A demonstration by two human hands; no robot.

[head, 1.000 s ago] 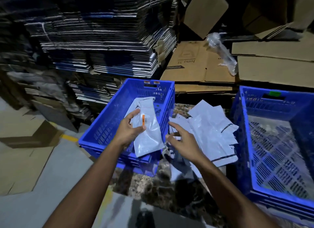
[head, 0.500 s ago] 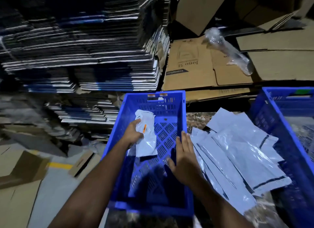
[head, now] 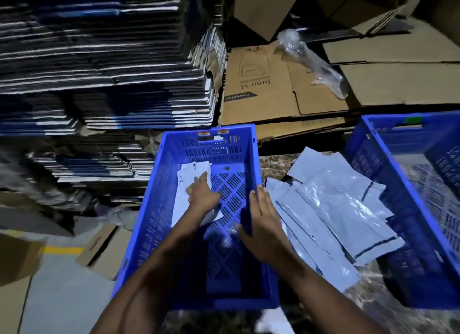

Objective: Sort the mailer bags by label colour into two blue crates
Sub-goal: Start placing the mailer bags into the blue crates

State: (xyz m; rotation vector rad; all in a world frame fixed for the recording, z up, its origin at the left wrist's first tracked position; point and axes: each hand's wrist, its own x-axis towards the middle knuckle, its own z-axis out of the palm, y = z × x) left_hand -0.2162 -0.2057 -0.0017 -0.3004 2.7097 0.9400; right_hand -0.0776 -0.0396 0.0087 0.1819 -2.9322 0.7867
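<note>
A mailer bag [head: 185, 196], carried above the left blue crate [head: 149, 224] half a second ago, now lies on that crate's slatted floor, the left hand [head: 201, 196] pressing down on it (whether the fingers curl round it cannot be told; its orange label is now out of sight). The right hand [head: 261, 219], which was hovering, now rests on the crate's right wall, thumb inside, steadying it. This looks like the first bag sorted; the heap of mailer bags [head: 333, 209] waits between the crates, beside the right blue crate [head: 373, 139].
</note>
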